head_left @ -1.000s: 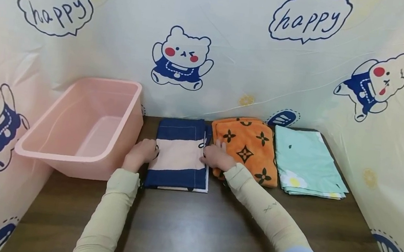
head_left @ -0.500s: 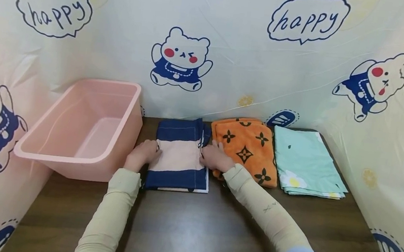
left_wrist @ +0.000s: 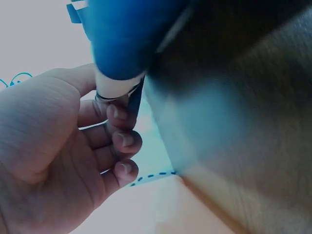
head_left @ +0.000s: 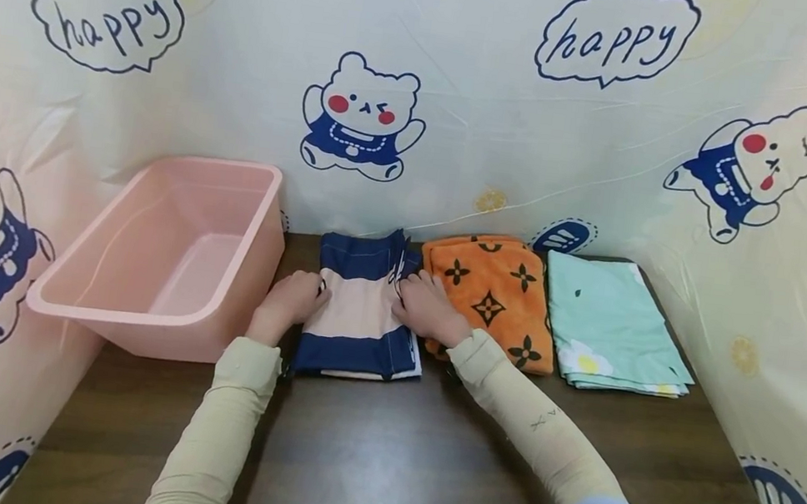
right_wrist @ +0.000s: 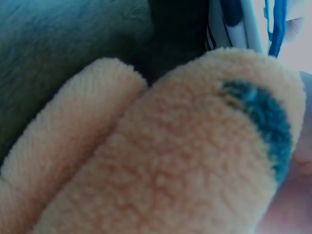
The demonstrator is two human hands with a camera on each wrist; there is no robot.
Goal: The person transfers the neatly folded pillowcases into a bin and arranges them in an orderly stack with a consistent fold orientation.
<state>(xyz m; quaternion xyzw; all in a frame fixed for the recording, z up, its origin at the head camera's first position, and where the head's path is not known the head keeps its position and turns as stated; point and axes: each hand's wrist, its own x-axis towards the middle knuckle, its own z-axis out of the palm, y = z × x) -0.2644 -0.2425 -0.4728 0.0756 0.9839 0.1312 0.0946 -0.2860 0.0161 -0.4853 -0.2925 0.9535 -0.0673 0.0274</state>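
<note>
A folded cloth [head_left: 351, 309], navy with a broad pale pink band, lies on the table between both hands in the head view. My left hand [head_left: 294, 297] grips its left edge. In the left wrist view, thumb and curled fingers [left_wrist: 124, 140] pinch the rounded blue-and-white edge. My right hand [head_left: 430, 306] holds the right edge, where the layers stand up slightly. That hand sits against an orange folded towel [head_left: 491, 306] with dark flower prints. The towel [right_wrist: 161, 161] fills most of the right wrist view and hides nearly all of the fingers.
Left of the cloth stands a pink plastic tub [head_left: 236, 286], close to my left wrist. A mint-green folded cloth [head_left: 607, 319] with a daisy print lies at the right. Behind the dark wooden table [head_left: 377, 467] hangs a printed sheet [head_left: 464, 125].
Both hands have tightened on the navy-and-pink cloth and edged inward. The cloth looks narrower, and its right edge has risen. Tub, orange towel and mint cloth stay put.
</note>
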